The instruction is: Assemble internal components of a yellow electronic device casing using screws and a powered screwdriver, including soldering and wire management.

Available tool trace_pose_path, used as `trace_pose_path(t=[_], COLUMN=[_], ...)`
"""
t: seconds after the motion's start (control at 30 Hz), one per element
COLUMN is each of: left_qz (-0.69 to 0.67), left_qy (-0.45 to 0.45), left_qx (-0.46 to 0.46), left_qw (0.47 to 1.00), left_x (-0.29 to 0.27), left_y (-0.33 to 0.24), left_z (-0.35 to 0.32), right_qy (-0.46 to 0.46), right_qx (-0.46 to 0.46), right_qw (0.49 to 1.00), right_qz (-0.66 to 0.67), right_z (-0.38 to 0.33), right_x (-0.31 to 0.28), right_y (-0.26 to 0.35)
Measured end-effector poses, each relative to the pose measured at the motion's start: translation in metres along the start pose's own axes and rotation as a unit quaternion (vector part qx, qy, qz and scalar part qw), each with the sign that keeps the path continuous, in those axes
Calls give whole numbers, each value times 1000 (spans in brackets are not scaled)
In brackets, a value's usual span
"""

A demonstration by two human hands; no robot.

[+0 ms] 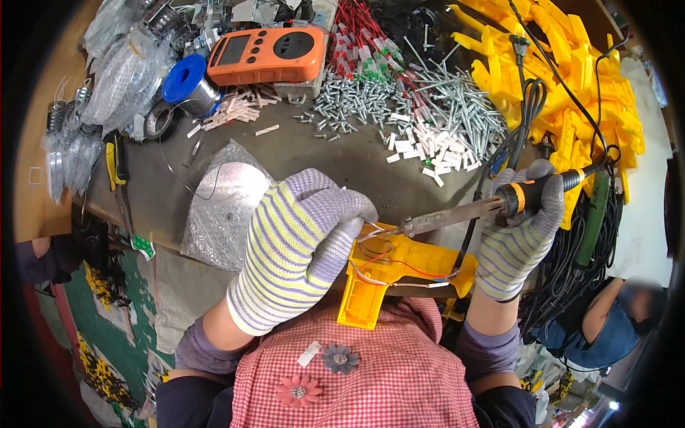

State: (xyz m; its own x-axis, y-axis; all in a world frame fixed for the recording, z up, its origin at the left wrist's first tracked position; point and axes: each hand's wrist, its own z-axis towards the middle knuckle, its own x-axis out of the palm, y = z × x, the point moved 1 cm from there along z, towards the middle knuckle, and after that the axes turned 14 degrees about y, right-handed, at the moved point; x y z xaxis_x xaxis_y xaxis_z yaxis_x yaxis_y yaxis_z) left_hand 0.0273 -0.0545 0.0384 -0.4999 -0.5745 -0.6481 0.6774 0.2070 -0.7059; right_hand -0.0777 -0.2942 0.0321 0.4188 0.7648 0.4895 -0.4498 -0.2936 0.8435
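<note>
My left hand [303, 242], in a striped knit glove, pinches the top of a yellow plastic housing [385, 274] with red and white wires running across it. The housing rests at the near table edge, over my red checked apron. My right hand [517, 232], also gloved, grips the orange and black handle of a soldering iron [464, 214]. The iron's metal tip points left and meets the housing right beside my left fingertips.
An orange meter [265, 55], a blue solder spool [187, 82], piles of screws [399, 100], red-wired parts [357, 39] and white sleeves lie on the grey table [314, 153]. Yellow housings [571, 78] are heaped at the right. Bubble wrap [221, 203] lies left. Another person [614, 321] sits lower right.
</note>
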Motion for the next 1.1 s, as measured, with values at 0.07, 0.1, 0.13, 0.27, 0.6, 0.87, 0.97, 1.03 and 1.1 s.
trace_pose_path(t=[0.07,0.1,0.13,0.27,0.6,0.87,0.97,1.03,1.1], left_qz=[-10,-10,-2,3,23,-66,-59,-6,-1], left_qy=[-10,-10,-6,-1,16,-46,-53,1,-11], left_qx=[-2,-4,-15,-14,-26,-34,-35,20,10], left_qw=[1000,1000,1000,1000,999,996,996,1000,1000], left_x=[3,3,3,4,2,-5,-7,-11,-3], left_y=[2,2,2,3,2,5,-5,-10,-14], left_z=[2,2,2,5,8,-8,-19,-26,-32], right_qy=[-1,-1,0,-17,-68,-77,-87,-68,-88], right_qx=[9,16,19,6,12,10,-6,35,9], right_qw=[1000,1000,1000,1000,997,997,996,997,993], right_qz=[-9,-17,-17,-24,-42,1,-32,-28,-72], right_z=[1,1,1,2,1,10,29,44,50], right_x=[1,2,2,4,12,1,-8,-10,18], right_y=[1,0,-1,-4,-3,13,30,40,35])
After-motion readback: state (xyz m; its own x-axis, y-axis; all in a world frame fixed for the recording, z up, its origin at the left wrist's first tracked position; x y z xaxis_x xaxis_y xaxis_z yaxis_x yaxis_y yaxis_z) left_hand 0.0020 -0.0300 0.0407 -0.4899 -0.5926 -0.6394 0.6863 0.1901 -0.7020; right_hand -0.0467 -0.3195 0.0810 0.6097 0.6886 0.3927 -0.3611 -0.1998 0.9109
